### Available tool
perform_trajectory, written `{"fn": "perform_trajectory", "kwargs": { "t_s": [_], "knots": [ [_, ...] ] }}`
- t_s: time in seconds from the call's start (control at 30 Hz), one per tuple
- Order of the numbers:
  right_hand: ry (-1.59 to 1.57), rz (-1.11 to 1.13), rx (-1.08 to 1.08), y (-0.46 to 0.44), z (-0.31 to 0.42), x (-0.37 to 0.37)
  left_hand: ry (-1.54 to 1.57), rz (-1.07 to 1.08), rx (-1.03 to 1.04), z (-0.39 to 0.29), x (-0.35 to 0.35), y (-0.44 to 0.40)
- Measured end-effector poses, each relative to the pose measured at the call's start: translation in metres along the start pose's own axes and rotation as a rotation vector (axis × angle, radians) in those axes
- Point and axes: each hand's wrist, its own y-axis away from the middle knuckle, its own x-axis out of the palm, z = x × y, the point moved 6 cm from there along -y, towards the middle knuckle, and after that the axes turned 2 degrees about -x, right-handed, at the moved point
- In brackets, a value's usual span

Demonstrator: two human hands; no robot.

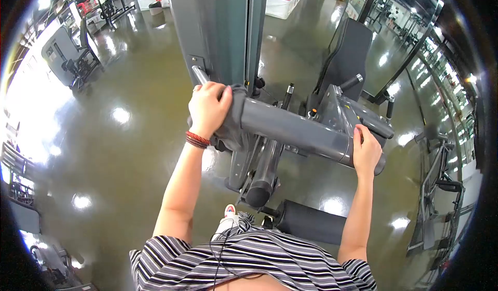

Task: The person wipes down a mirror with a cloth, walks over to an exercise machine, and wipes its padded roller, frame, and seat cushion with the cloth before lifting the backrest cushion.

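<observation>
A thick grey tube (295,125) of an exercise machine runs across in front of me. My left hand (209,107) is closed on a dark grey cloth (233,128) draped over the tube's left end, beside a thin metal bar (199,74) on the upright column. The cloth hangs down below my palm. At the tube's right end, my right hand (367,153) curls over the surface with its fingers together; part of the grip is hidden behind the hand.
The machine's tall grey column (215,26) rises straight ahead. A black padded backrest (348,52) stands beyond the tube, and a black roller pad (311,221) is low near my body. Other gym machines (72,55) stand at left and right on the shiny floor (135,151).
</observation>
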Motion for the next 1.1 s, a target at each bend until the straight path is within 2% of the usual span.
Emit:
{"fn": "perform_trajectory", "kwargs": {
  "t_s": [0.07, 0.2, 0.23, 0.37, 0.4, 0.47, 0.53, 0.6, 0.67, 0.8, 0.83, 0.87, 0.93, 1.0, 1.03, 1.07, 1.1],
  "knots": [
    [0.026, -0.024, -0.028, 0.000, 0.003, 0.000, 0.317, 0.109, -0.321, 0.024, 0.007, 0.002],
    [0.071, -0.068, -0.068, 0.001, 0.008, -0.001, 0.458, -0.326, -0.277, 0.027, 0.008, 0.031],
    [0.076, -0.065, -0.065, 0.000, 0.009, -0.001, 0.476, -0.392, -0.319, 0.027, 0.010, 0.042],
    [0.057, -0.081, -0.069, 0.002, 0.004, 0.001, 0.433, -0.303, -0.598, 0.059, 0.025, 0.085],
    [0.041, -0.087, -0.070, 0.001, 0.004, 0.001, 0.522, -0.279, -0.602, 0.065, 0.031, 0.097],
    [0.008, -0.099, -0.066, 0.001, 0.004, 0.000, 0.991, -0.202, -0.751, 0.069, 0.042, 0.131],
    [-0.004, -0.108, -0.067, 0.002, 0.001, 0.000, 0.882, 0.027, -0.627, 0.056, 0.035, 0.157],
    [0.004, -0.120, -0.074, 0.002, 0.000, 0.002, 0.778, 0.402, -0.546, 0.028, 0.037, 0.175],
    [0.007, -0.118, -0.075, 0.003, 0.000, 0.002, 0.705, 0.724, -0.131, -0.015, 0.051, 0.183],
    [-0.007, -0.105, -0.054, 0.002, 0.001, 0.003, 0.488, 1.209, -0.245, -0.039, 0.100, 0.202],
    [-0.008, -0.107, -0.047, 0.002, 0.000, 0.003, 0.572, 1.231, -0.126, -0.046, 0.109, 0.190],
    [-0.012, -0.118, -0.054, 0.002, 0.000, 0.003, 0.492, 1.302, -0.024, -0.043, 0.129, 0.188],
    [-0.018, -0.140, -0.068, 0.002, -0.002, 0.004, 0.396, 1.177, 0.301, -0.037, 0.167, 0.186],
    [0.017, -0.122, -0.049, 0.002, -0.001, 0.004, 0.352, 1.096, 0.248, -0.033, 0.198, 0.174],
    [0.037, -0.115, -0.039, 0.001, 0.000, 0.004, 0.355, 1.161, 0.143, -0.029, 0.211, 0.170],
    [0.014, -0.108, -0.021, 0.000, -0.001, 0.004, 0.276, 1.145, 0.118, -0.020, 0.238, 0.173],
    [-0.007, -0.100, -0.003, 0.000, -0.003, 0.005, 0.267, 1.227, 0.088, -0.021, 0.247, 0.169]
  ]
}}
